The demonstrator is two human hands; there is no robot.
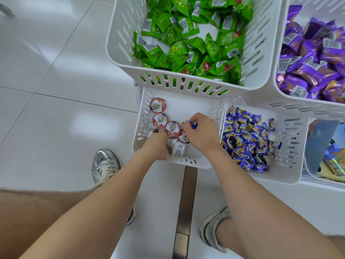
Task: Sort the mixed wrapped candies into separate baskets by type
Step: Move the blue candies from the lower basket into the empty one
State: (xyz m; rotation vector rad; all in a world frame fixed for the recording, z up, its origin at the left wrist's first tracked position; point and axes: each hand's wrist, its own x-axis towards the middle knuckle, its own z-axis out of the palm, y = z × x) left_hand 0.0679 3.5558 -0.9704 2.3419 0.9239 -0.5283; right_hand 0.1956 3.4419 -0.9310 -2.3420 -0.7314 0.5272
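My right hand [201, 132] pinches a stray blue candy [193, 125] inside the cup basket [141, 128]. Left hand [156, 145] is among the red-lid cups [172, 128], grip unclear. Risk: slick wrapper slips before it reaches the blue basket [292, 146].

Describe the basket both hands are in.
The white plastic basket has slotted walls. It sits low, partly under the green-candy basket and left of the blue-candy basket. Inside lie small cups with red lids, some tipped over. The left hand rests among them; the right hand pinches a blue wrapped candy.
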